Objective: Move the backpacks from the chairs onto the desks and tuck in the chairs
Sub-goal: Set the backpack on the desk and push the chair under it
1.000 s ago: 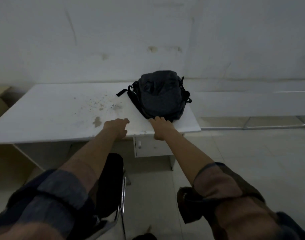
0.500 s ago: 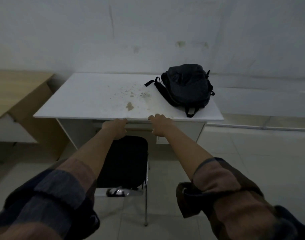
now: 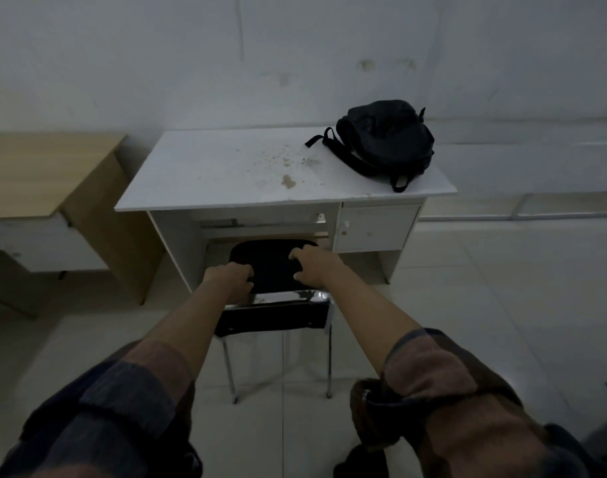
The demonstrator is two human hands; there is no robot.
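Note:
A black backpack [image 3: 386, 141] lies on the right end of the white desk [image 3: 226, 174], one strap trailing to the left. A black chair [image 3: 272, 317] with chrome legs stands in front of the desk's knee gap, backrest toward me, its seat [image 3: 271, 263] partly under the desktop. Both my arms reach over the backrest. My left hand [image 3: 231, 281] is over the seat's left edge with its fingers curled down. My right hand [image 3: 312, 267] is over the seat's right side with fingers bent and apart. Whether either hand touches the seat is unclear.
A wooden desk [image 3: 46, 170] stands to the left, close beside the white one. The white desk has a small cupboard door [image 3: 374, 227] on its right. Pale tiled floor [image 3: 467, 305] lies to the right, and a white wall is behind.
My hands left the desk's front edge and dropped over the chair. I stepped back, so the whole desk and chair show. The backpack stayed on the desk.

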